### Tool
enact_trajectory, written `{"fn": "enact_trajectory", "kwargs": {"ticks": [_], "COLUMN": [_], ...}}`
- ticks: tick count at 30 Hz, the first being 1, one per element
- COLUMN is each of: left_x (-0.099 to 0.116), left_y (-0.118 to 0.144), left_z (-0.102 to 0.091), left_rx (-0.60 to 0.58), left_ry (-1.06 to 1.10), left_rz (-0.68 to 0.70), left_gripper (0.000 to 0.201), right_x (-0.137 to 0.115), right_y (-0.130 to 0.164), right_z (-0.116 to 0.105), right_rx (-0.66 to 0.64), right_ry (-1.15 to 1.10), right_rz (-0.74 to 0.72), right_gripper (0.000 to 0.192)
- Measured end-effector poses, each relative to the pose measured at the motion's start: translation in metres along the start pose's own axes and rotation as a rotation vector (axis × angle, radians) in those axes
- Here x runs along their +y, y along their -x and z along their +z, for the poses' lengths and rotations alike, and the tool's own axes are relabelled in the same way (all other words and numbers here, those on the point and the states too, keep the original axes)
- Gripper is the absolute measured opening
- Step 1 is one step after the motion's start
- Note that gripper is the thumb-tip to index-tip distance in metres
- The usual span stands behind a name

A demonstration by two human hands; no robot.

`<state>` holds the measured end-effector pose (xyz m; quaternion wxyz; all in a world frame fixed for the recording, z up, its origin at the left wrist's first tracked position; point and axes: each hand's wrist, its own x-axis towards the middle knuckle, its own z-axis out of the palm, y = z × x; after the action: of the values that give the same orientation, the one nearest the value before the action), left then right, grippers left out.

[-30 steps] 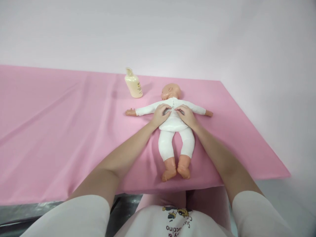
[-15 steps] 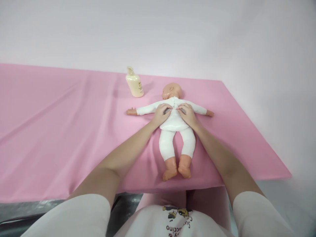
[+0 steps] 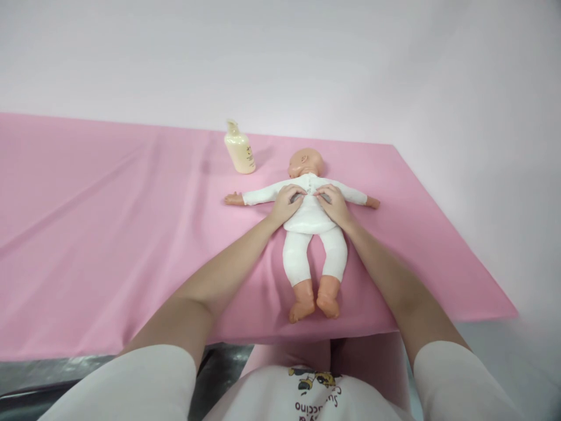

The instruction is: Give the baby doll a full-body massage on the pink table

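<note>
Item: baby doll [image 3: 310, 217], in white top and white leggings, lying on its back on the pink-covered desk [image 3: 109, 234], arms spreading out to either side, bare feet pointing toward the near edge, head turning toward the bottle side.

Left hand [image 3: 287, 203]: resting on the doll's chest, its grip pinching together on the white top just left of the middle seam.

Right hand [image 3: 333, 204]: lying on the chest opposite, its grip likewise closing on the fabric just right of the seam; the fingertips of the two hands are nearly meeting.

Cream pump bottle [image 3: 239, 148]: standing upright near the desk's far edge, beyond the doll's outstretched arm, apart from it.
</note>
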<state>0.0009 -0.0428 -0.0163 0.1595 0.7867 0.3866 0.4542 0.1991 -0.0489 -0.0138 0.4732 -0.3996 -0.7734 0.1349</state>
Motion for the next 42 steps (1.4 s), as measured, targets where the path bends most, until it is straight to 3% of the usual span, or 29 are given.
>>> {"fn": "enact_trajectory", "kwargs": {"ticks": [42], "left_x": [0.0004], "left_y": [-0.0009], "left_z": [0.002], "left_rx": [0.005], "left_ry": [0.041], "left_rz": [-0.023], "left_gripper": [0.012], "right_x": [0.0058], "right_y": [0.0014], "right_z": [0.001], "right_rx": [0.006], "right_ry": [-0.029], "right_rz": [0.009], "right_gripper": [0.011]}}
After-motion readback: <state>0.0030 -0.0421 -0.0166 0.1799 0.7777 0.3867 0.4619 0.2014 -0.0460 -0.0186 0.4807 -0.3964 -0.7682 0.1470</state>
